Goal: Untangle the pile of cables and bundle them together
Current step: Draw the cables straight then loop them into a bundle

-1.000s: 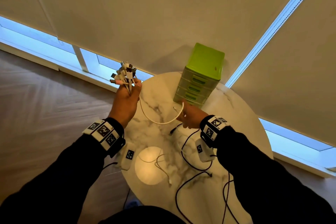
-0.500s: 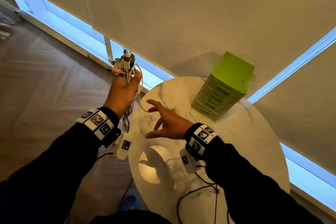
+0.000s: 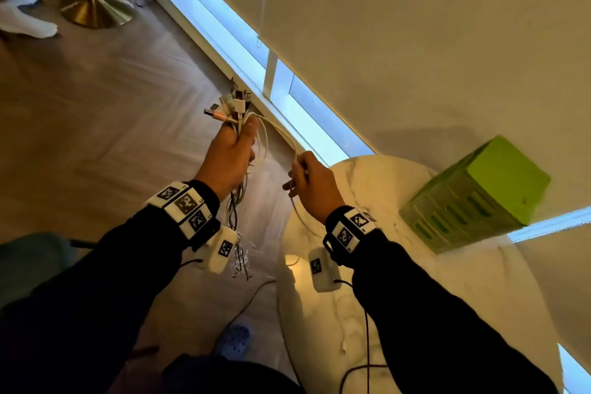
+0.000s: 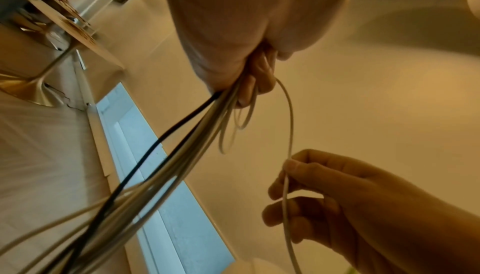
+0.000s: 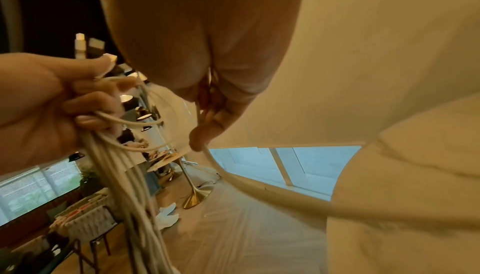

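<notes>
Left hand [image 3: 229,153]: clenched round the cable bundle [image 3: 238,198], plug ends upward.
Right hand [image 3: 311,184]: one white cable [image 3: 277,129] is pinched beside the worktop [image 3: 399,281].

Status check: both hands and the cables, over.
Left hand grips the cable bundle, plugs up. Right hand pinches one white cable that loops from that grip. Long tails hang loose below; nothing blocking.
</notes>
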A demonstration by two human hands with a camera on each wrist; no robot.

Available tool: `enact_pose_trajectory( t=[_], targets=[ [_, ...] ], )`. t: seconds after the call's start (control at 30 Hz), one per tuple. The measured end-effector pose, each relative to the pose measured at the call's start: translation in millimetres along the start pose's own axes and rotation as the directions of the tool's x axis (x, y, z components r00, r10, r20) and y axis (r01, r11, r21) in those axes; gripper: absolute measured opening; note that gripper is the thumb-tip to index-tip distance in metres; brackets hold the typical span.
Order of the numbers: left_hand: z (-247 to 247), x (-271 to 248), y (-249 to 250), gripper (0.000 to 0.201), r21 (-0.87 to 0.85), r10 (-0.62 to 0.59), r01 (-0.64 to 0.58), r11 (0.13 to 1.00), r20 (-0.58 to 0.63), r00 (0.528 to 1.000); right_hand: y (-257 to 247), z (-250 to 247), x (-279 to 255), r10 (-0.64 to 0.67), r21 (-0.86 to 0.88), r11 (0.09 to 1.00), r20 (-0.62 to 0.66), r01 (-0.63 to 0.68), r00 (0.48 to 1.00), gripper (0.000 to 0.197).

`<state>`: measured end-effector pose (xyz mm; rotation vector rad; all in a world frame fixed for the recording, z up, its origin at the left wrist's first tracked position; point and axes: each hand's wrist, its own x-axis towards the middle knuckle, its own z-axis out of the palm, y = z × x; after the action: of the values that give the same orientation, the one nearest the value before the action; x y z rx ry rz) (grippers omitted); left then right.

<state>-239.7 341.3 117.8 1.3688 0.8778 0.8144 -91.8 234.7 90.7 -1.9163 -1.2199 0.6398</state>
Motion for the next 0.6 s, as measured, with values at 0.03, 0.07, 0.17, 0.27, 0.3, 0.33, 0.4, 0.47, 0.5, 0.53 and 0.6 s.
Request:
enact_pose_trajectory(
  t=[0.03, 0.07, 0.17, 0.27, 0.3, 0.33, 0.4, 0.47, 0.5, 0.53, 0.6],
  targets=[
    [-9, 1, -2, 0.039, -0.025, -0.010, 0.009, 1.000, -0.020, 1.000, 1, 7, 3, 0.050, 0.070, 0.996, -0.032, -0.048, 0.998, 0.020],
    [-14, 2, -3, 0.031, -0.048, -0.017, 0.016, 0.999, -0.033, 0.999, 2, 12, 5, 0.113, 0.153, 0.983, -0.049, -0.104, 0.992, 0.018],
    [-28, 3, -4, 0.025, -0.117, -0.030, 0.026, 0.993, -0.037, 0.999, 14, 32, 5, 0.318, 0.334, 0.870, 0.182, -0.362, 0.931, 0.015],
    [-37, 6, -4, 0.025, -0.131, -0.045, 0.043, 0.990, -0.017, 0.999, 21, 56, -5, 0.288, -0.038, 0.946, 0.556, -0.323, 0.780, 0.025],
    [-39, 6, -4, 0.025, -0.123, -0.046, 0.044, 0.991, -0.011, 0.999, 20, 63, -8, 0.247, -0.122, 0.968, 0.612, -0.219, 0.751, 0.026],
    [-40, 7, -4, 0.025, -0.112, -0.044, 0.044, 0.993, -0.005, 0.999, 18, 70, -9, 0.223, -0.147, 0.975, 0.621, -0.167, 0.752, 0.025],
    [-44, 9, -3, 0.026, -0.087, -0.041, 0.041, 0.995, 0.006, 0.999, 12, 78, -7, 0.218, -0.130, 0.976, 0.549, -0.175, 0.807, 0.023],
    [-48, 9, -2, 0.026, -0.072, -0.041, 0.042, 0.997, 0.020, 0.999, 11, 81, 4, 0.283, -0.228, 0.953, 0.444, -0.198, 0.850, 0.024],
    [-49, 9, -2, 0.026, -0.070, -0.047, 0.049, 0.996, 0.027, 0.999, 13, 80, 9, 0.353, -0.341, 0.914, 0.406, -0.218, 0.843, 0.029],
    [-50, 8, -3, 0.026, -0.061, -0.057, 0.059, 0.996, 0.035, 0.998, 14, 79, 12, 0.436, -0.441, 0.858, 0.359, -0.262, 0.825, 0.045],
    [-52, 6, -7, 0.027, -0.016, -0.081, 0.082, 0.997, 0.055, 0.995, 13, 73, 14, 0.515, -0.446, 0.805, 0.199, -0.391, 0.834, 0.093]
  ],
)
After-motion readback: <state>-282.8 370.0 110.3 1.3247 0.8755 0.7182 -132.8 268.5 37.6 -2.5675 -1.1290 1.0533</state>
